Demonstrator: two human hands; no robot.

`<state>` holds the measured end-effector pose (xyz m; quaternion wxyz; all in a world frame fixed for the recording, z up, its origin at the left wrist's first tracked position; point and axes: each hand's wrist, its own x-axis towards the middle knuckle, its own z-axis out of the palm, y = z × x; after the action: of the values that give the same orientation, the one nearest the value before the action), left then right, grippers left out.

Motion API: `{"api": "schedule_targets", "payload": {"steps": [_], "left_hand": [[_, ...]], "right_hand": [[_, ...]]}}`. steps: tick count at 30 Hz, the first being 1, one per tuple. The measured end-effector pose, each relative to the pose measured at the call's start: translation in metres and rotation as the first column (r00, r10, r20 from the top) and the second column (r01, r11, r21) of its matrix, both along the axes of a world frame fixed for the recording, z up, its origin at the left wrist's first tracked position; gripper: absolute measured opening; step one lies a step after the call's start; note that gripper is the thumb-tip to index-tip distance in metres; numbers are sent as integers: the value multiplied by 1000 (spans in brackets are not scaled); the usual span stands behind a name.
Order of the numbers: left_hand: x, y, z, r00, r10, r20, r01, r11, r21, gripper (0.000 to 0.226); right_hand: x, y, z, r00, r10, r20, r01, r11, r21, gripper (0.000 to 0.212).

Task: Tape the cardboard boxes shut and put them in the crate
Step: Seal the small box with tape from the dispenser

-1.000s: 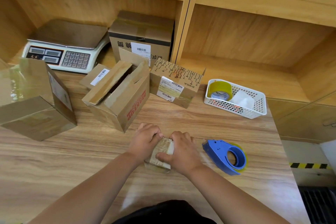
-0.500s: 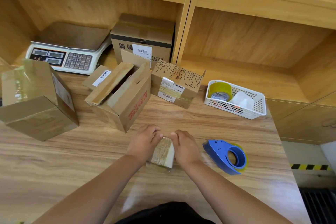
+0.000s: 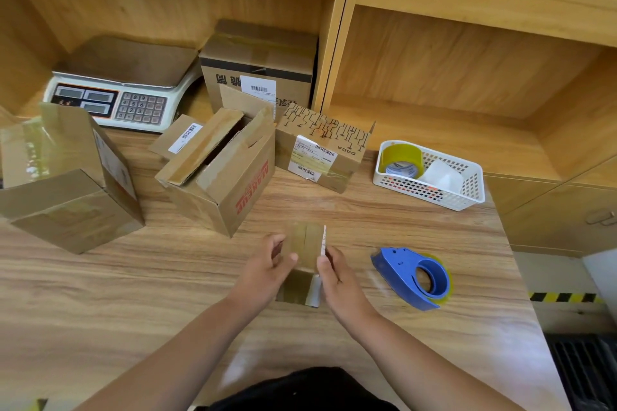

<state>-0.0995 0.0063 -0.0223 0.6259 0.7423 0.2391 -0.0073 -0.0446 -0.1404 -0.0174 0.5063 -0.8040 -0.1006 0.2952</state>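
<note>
A small taped cardboard box stands tilted up off the wooden table in front of me. My left hand grips its left side and my right hand grips its right edge. A blue tape dispenser lies on the table just right of my right hand. An open box with red lettering sits behind the hands. A large taped box stands at the left. No crate is in view.
A patterned labelled box and a bigger box stand at the back, beside a weighing scale. A white basket with tape rolls sits at the right. The table edge drops off on the right.
Both hands have lifted and tipped the small box upward from lying flat under my palms, so its taped face now points toward me. The tape dispenser has not moved.
</note>
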Motion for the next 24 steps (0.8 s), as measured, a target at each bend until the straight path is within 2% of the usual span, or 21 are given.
{"api": "schedule_targets", "payload": {"steps": [2,3,6,8,9,12,13,15,18,21,24], "left_hand": [[-7,0,-9,998,-65,24,67,996,-66,44],[-11,1,-13,995,-97,7,97,994,-47,53],[-18,6,-28,977,-186,-102,198,972,126,82],[-20,10,-30,964,-239,-116,257,948,189,90],[-19,11,-30,957,-268,-110,286,933,218,93],[-9,21,-27,926,-349,-145,378,857,350,108],[-5,25,-26,913,-374,-166,409,831,378,113],[6,31,-25,874,-433,-220,485,759,434,121],[19,34,-24,815,-506,-282,576,656,488,126],[28,37,-26,814,-509,-280,579,675,457,126],[35,38,-29,834,-488,-259,552,715,430,119]], "right_hand": [[-5,-5,-6,999,46,-8,-46,998,50,33],[-8,-7,-9,998,66,-5,-66,996,62,39],[-11,-11,-12,991,132,-20,-131,989,64,51],[-8,-12,-10,984,176,-20,-176,984,26,60],[-5,-12,-10,981,192,-6,-192,981,-21,71],[8,-8,-15,956,274,104,-237,932,-275,126],[12,-6,-17,938,322,129,-264,903,-340,132],[21,-1,-17,897,418,143,-321,839,-439,135],[32,3,-21,858,492,146,-367,787,-495,133],[38,7,-29,872,452,187,-327,823,-465,122],[46,12,-36,900,359,247,-242,883,-402,92]]}}
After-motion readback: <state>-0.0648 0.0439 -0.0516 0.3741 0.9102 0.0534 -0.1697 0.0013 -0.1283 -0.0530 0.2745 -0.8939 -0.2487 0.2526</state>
